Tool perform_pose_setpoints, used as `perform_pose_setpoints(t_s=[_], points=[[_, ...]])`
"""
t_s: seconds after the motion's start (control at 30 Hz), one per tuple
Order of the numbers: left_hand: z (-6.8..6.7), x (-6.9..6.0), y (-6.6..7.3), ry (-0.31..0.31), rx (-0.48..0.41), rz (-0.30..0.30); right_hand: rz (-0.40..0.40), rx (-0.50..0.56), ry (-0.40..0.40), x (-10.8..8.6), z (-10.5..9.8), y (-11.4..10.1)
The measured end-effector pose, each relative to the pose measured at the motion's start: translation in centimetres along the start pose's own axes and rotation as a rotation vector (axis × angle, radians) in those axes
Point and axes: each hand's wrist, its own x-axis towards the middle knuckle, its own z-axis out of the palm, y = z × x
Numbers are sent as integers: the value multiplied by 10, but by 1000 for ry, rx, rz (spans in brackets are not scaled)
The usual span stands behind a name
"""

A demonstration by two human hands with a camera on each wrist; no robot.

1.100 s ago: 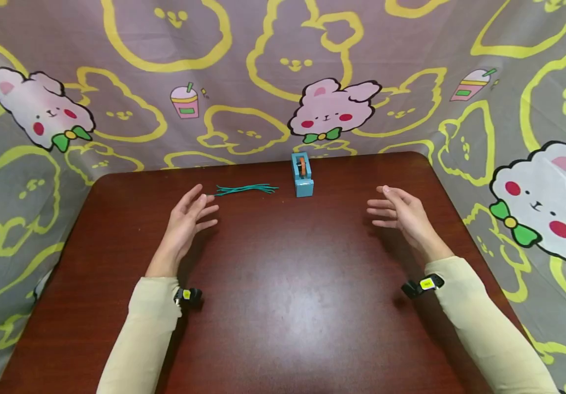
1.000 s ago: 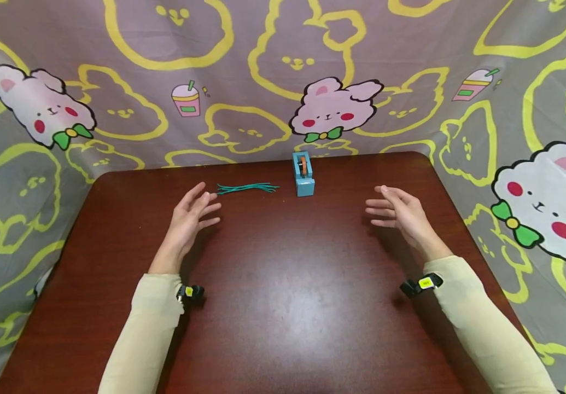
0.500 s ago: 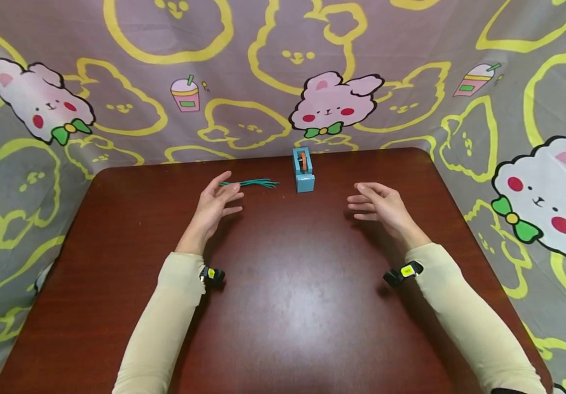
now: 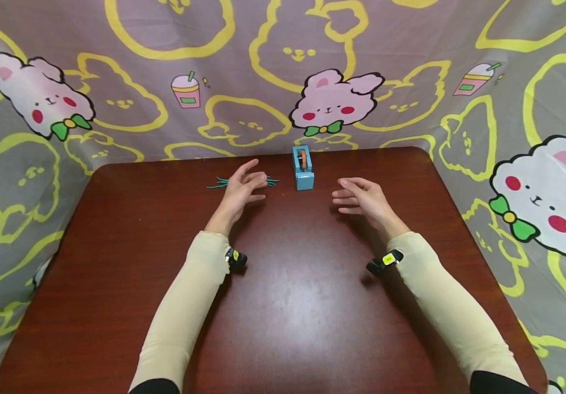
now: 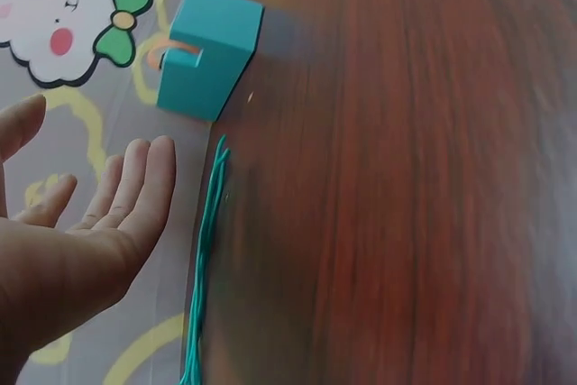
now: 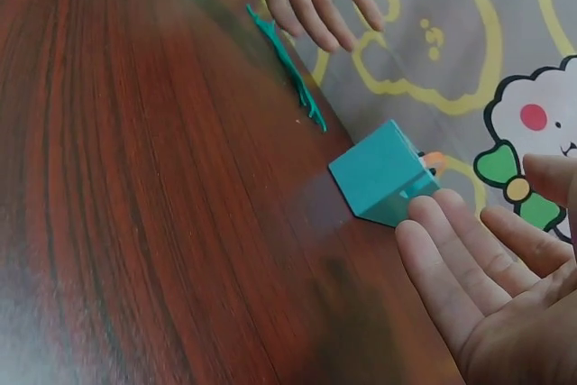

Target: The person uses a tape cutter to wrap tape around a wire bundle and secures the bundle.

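Note:
A blue tape dispenser [image 4: 304, 179] with an orange roll stands near the table's back edge, between my two hands. To its left lies a bundle of thin teal strands [image 5: 204, 250], which look like wires or ties. My left hand [image 4: 243, 190] hovers over the strands and hides their middle in the head view; its fingers are relaxed and hold nothing. On the other side, my right hand [image 4: 361, 200] is held above the table with loose fingers, apart from the dispenser. The right wrist view shows the dispenser [image 6: 383, 173] just beyond my right fingertips.
The dark red-brown wooden table [image 4: 292, 306] has rounded back corners. A grey curtain [image 4: 140, 33] printed with yellow outlines and white rabbits hangs close behind it and along both sides. Each wrist carries a small black camera on a strap.
Both hands have moved inward toward the dispenser, the left hand passing over the teal strands. The head view has tilted down slightly. The dispenser and strands stay where they were.

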Motion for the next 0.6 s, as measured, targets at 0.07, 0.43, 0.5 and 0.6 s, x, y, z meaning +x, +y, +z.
perform_pose_setpoints(t_s=[0.07, 0.43, 0.5, 0.6], points=[[6, 5, -2, -11, 8, -4, 2, -3, 0, 3, 3, 0], [34, 26, -11, -57, 10, -24, 14, -10, 18, 18, 12, 3], [38, 29, -11, -58, 17, -24, 14, -21, 13, 21, 15, 3], [44, 34, -11, -59, 40, -24, 19, -35, 6, 26, 20, 2]])
